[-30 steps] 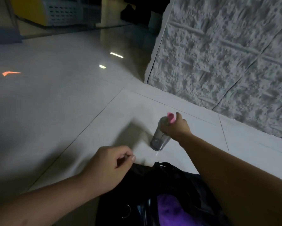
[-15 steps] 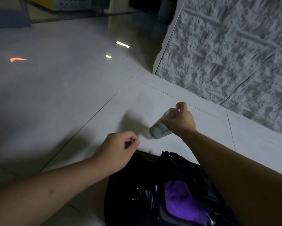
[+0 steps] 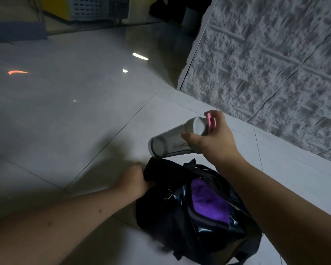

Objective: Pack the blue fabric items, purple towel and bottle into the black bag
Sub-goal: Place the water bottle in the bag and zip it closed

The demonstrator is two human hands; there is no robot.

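Head view, looking down at a tiled floor (image 3: pixel 69 115). The right hand (image 3: pixel 212 138) holds the bottle (image 3: pixel 172 142) off the floor, tilted nearly on its side, base toward the left and lower, cap end toward the right and higher. The thumb lies across the bottle's near side and the fingers (image 3: pixel 214 114) curl over the cap end, where a pink part (image 3: pixel 209 121) shows between them. The bottle's base hangs just above the far edge of the bag (image 3: pixel 161 213).

The bag lies on the floor below the bottle, its mouth open upward. The left hand (image 3: pixel 134 180) grips the bag's far left edge, fingers curled into the black fabric and mostly hidden by it. Inside the opening the towel (image 3: pixel 206 199) shows as a purple mass, bordered by a glossy dark lining. A small metal ring (image 3: pixel 168 194) sits on the bag just left of the opening. Blue fabric items cannot be made out.

A rough textured wall (image 3: pixel 266 64) rises at the right; a yellow and white crate (image 3: pixel 88 6) stands at the top left.
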